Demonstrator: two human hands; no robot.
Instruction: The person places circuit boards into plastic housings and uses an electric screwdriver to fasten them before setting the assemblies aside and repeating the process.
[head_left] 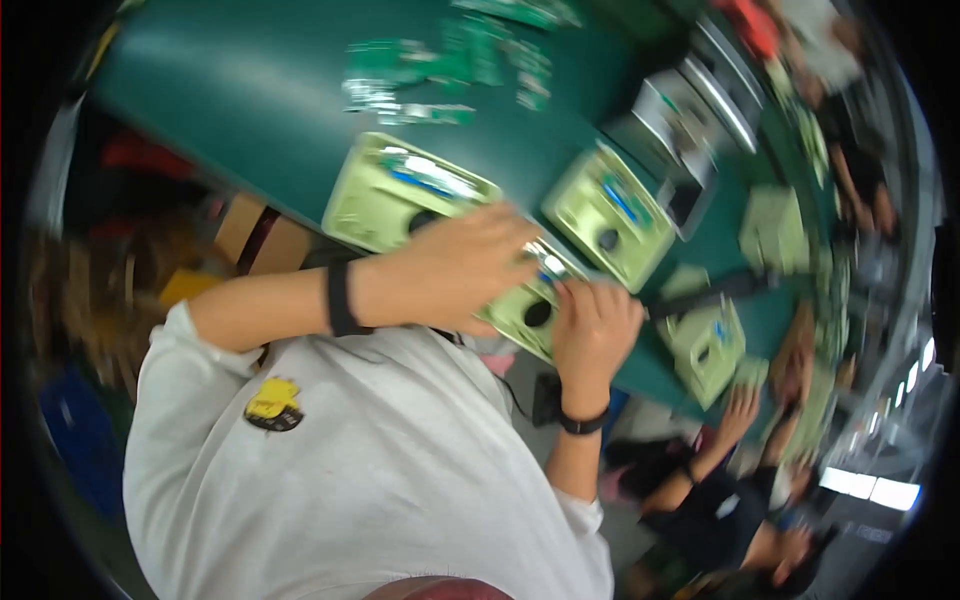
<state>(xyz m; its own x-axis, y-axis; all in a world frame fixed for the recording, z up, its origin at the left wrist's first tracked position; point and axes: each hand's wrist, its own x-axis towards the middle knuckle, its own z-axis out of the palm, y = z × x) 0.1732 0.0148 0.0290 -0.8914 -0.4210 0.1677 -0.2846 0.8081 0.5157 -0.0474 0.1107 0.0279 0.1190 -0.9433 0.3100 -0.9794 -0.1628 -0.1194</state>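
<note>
Between my hands is a pale green plastic housing (513, 308), tilted at the table's near edge. A round black part (538, 314) sits inside it, and shiny parts show along its upper side. My left hand (455, 265) reaches across its left end, fingers bent over the rim. At the other end my right hand (600, 325) is closed on the edge, fingers curled inward. Motion blur and the hands hide what the fingertips press on. Just beyond my left hand lies a similar housing (352, 205) with a green circuit board (430, 175) in it.
Another open housing (630, 262) lies to the right on the green table (250, 100). Several circuit boards (470, 55) are spread at the back. A grey metal device (670, 120) stands far right. Co-workers' hands (740, 410) handle a housing (710, 350) nearby. Cardboard boxes (285, 245) stand left below the table.
</note>
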